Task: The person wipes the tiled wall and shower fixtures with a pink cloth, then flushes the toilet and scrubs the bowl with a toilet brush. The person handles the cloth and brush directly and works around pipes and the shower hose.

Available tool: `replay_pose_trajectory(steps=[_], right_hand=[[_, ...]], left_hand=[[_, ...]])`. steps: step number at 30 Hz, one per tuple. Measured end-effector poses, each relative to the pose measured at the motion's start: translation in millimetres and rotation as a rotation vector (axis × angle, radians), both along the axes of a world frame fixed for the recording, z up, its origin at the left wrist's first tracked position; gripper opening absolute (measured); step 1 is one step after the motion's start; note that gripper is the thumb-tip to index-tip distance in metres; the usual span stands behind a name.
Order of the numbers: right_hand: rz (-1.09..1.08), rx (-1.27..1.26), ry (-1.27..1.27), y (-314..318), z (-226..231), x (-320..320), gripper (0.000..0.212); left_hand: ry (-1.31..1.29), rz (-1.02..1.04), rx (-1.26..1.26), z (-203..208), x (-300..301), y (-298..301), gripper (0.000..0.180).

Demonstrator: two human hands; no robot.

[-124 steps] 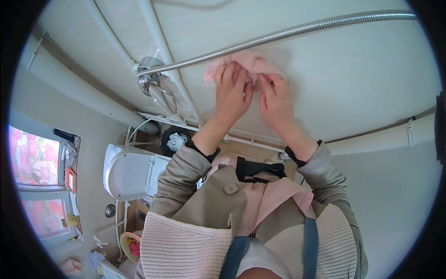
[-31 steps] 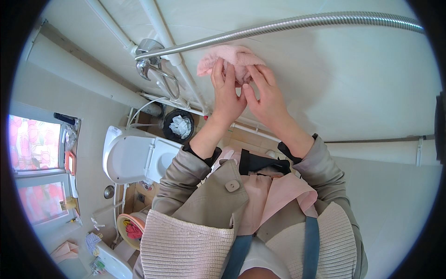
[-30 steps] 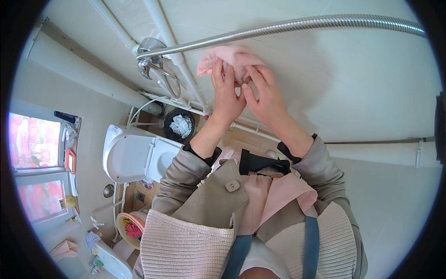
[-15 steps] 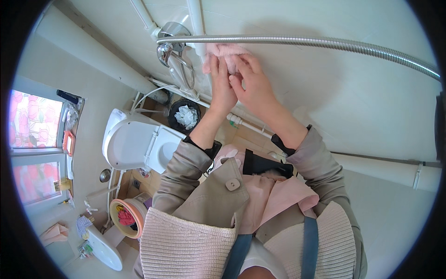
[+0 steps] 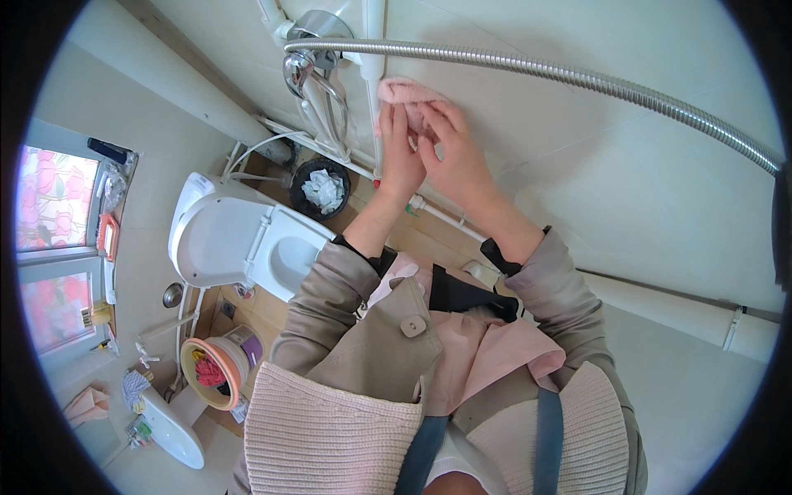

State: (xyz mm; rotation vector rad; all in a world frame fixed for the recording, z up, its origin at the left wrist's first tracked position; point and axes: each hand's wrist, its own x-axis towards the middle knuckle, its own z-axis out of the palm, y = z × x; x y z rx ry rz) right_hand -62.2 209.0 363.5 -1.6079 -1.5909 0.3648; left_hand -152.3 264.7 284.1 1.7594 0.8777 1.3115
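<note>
The scene is viewed from a head-worn fisheye camera, aimed steeply down over the jacket (image 5: pixel 388 351); the pink cloth (image 5: pixel 408 90) is seen from near, the toilet (image 5: pixel 223 239) and window (image 5: pixel 56 198) from farther off, straight edges being bent toward the rim

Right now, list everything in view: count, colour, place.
fluffy cloth: 1, pink, on the wall under both hands
shower hose: 1, silver, across the wall, top
mixer tap: 1, chrome, wall, left of the cloth
pipes: several, white, along the walls
waste bin: 1, black, floor beside the toilet
crumpled paper: count unclear, white, in the bin
toilet: 1, white, lid raised, left
bucket: 1, orange rim, lower left, red item inside
washbasin: 1, white, lower left
window panes: 2, pink floral, far left
left hand: 1, bare, on the cloth
right hand: 1, bare, on the cloth
sleeves: 2, grey-beige, below the hands
</note>
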Motion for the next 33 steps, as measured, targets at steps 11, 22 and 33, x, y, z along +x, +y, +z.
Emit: replay_pose_trajectory(steps=[11,22,33], right_hand=[[-0.101,-0.13,-0.083,-30,-45,13,0.037],[-0.245,0.019,-0.131,-76,-6,39,0.032],[-0.347,-0.064,-0.029,-130,-32,78,0.027]], left_hand=[[0.169,-0.152,-0.127,-24,2,-27,0.058],[0.084,-0.244,0.117,21,28,-38,0.05],[0.094,-0.3,0.042,13,66,-96,0.043]])
